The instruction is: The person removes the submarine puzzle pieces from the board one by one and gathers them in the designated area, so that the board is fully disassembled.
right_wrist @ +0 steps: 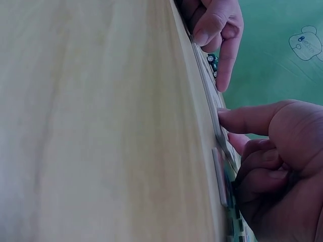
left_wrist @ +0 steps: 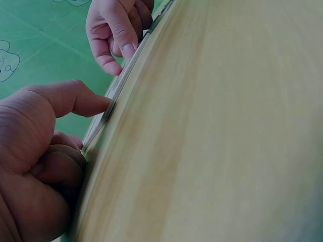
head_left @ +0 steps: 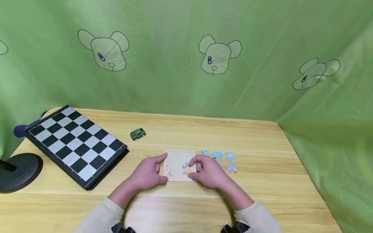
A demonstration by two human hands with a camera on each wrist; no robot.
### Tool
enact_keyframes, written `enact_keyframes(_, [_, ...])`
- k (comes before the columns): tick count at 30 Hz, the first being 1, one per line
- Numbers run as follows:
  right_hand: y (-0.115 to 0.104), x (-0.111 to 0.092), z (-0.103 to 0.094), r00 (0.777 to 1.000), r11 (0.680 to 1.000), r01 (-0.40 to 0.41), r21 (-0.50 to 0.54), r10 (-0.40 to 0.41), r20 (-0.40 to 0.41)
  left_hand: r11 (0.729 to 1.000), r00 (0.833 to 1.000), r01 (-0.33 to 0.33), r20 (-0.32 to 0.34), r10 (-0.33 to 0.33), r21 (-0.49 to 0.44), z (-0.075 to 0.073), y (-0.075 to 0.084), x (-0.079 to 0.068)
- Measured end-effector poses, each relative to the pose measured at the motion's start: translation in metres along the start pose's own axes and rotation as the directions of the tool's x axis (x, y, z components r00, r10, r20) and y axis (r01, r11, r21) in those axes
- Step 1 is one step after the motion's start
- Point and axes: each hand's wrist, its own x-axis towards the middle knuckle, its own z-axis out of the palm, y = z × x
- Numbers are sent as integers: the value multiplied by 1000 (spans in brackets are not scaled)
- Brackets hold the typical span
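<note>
A pale, flat puzzle board lies on the table between both hands. My left hand holds its left edge, thumb at the near corner and forefinger at the far one, other fingers folded. My right hand reaches over the right edge, thumb and forefinger bent around the side of a colourful jigsaw piece in the lower right of the board. The fingertips partly cover that piece. Several loose blue jigsaw pieces lie right of the board, some hidden behind the right hand. The right wrist view shows the right thumb at the board's edge.
A folded black-and-white chessboard stands at the left, near a round black base. A small green toy car sits beyond the left hand. Green curtain hangs behind the wooden table.
</note>
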Motion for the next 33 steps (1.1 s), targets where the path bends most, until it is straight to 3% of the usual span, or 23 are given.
enact_keyframes(5, [-4,-2,-1,1000,1000,-10,-3,10,4,1000,1000,1,1,-1,-2,0,-1,0])
enact_keyframes(14, [-7,-17,-19,1000,995,18,98,-18,6,1000,1000,3,3,-2,-9,0,-1,0])
enact_keyframes(21, [11,-34,-38,998,994,54,97,-55,14,1000,1000,6,4,-5,-4,0,1,-1])
enact_keyframes(33, [43,-66,-70,999,996,18,89,-16,-27,1000,1000,12,2,-12,-8,0,1,-1])
